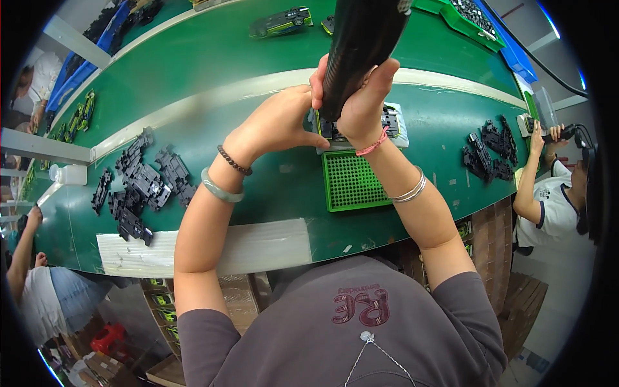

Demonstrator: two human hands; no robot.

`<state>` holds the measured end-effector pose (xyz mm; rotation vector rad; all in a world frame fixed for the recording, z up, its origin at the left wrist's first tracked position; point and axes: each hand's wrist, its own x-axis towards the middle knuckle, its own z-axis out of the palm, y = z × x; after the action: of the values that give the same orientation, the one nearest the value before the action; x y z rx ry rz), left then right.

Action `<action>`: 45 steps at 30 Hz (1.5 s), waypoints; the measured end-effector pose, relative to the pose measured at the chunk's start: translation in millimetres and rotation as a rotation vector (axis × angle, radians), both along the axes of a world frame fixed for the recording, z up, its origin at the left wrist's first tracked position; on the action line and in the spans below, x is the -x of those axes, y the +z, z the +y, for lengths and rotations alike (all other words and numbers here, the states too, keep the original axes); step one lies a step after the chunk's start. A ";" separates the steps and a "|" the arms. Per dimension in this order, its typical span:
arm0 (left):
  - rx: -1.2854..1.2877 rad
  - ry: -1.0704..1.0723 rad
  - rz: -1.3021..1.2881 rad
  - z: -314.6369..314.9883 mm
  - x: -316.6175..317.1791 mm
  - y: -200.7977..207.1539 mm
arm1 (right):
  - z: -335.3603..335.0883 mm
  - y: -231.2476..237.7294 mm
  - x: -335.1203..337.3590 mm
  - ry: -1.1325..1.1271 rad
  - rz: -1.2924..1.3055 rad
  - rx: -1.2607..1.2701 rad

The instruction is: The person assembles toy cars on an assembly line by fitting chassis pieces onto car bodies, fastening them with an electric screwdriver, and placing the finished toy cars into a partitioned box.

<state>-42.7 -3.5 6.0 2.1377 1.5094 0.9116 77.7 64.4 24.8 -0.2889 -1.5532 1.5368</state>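
A black, cylindrical power screwdriver (361,48) stands upright, its lower end over the work. My right hand (362,109) is wrapped round its lower part, fingertips showing on the left side. Beneath lies a toy car (391,118) with a black underside, seated in a pale holder (402,132) and largely covered by my hands. My left hand (280,122) grips the car's left end, its thumb along the near edge and its other fingertips hidden behind the screwdriver. The screwdriver's tip is out of sight.
A green perforated tray (354,182) sits just nearer than the holder. Black chassis parts are piled at left (143,180) and right (491,149). Beyond a pale rail, toy cars (281,22) lie on green surface. Co-workers stand at both sides; white foam (206,248) lines the near edge.
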 end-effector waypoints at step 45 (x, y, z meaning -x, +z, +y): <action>0.670 0.875 0.752 -20.1 303.5 16.7 | 38.3 42.0 -168.9 -0.332 0.130 -0.070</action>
<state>-346.2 -23.6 22.6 1.3117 2.6987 -0.3083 246.5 102.7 66.8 -0.3789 -1.3755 1.2160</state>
